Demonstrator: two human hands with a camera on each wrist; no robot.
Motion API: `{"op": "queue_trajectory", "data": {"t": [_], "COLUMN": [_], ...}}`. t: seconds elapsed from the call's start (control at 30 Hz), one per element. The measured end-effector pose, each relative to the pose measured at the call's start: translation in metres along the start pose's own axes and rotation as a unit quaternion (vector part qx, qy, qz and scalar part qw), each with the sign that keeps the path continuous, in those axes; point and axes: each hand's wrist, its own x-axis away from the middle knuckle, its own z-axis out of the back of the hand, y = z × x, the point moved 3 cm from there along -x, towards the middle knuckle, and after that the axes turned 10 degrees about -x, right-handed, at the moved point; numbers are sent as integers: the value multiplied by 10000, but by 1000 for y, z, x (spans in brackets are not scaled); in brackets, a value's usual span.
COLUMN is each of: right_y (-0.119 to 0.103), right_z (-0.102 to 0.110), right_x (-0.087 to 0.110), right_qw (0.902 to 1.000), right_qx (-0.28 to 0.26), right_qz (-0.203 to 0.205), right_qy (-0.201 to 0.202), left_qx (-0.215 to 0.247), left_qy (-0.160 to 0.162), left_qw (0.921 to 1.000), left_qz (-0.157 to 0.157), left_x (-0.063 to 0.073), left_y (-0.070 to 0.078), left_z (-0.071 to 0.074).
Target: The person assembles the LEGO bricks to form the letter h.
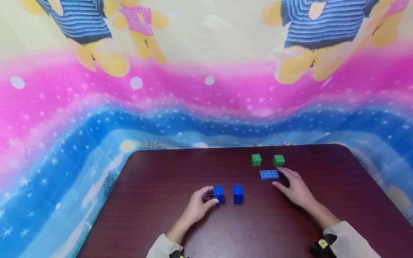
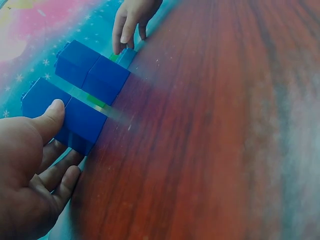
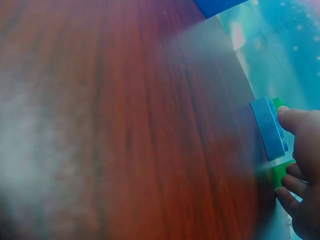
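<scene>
Two dark blue stacks stand upright side by side on the table, each made of two studded toy bricks. My left hand (image 1: 197, 206) holds the left blue brick stack (image 1: 218, 194), its thumb on the near face and the other fingers around the side. A short gap to the right is the other blue brick stack (image 1: 238, 194). Farther back lies a light blue eight-stud brick (image 1: 269, 174). My right hand (image 1: 297, 188) is at that brick's right end, thumb and forefinger spread about it; the right wrist view shows the thumb (image 3: 290, 118) overlapping its studded side.
Behind the light blue brick sit two small green bricks, a left green brick (image 1: 256, 159) and a right green brick (image 1: 279, 160), near the back edge of the dark wooden table (image 1: 161, 172). A printed cloth (image 1: 206, 96) hangs behind the table.
</scene>
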Motion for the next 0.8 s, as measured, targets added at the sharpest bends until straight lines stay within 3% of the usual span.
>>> {"op": "queue_trajectory", "data": {"t": [0.33, 0.8], "right_y": [5, 7], "right_z": [-6, -7], "right_x": [-13, -18], "right_qw": [9996, 9998], "right_qx": [33, 104], "right_qz": [-164, -53], "right_qy": [-229, -134], "left_qx": [159, 88], "left_qy": [28, 27], "left_qw": [9999, 9999], "left_qz": [62, 63], "left_x": [-1, -1], "left_y": [2, 0], "left_z": [0, -1]}}
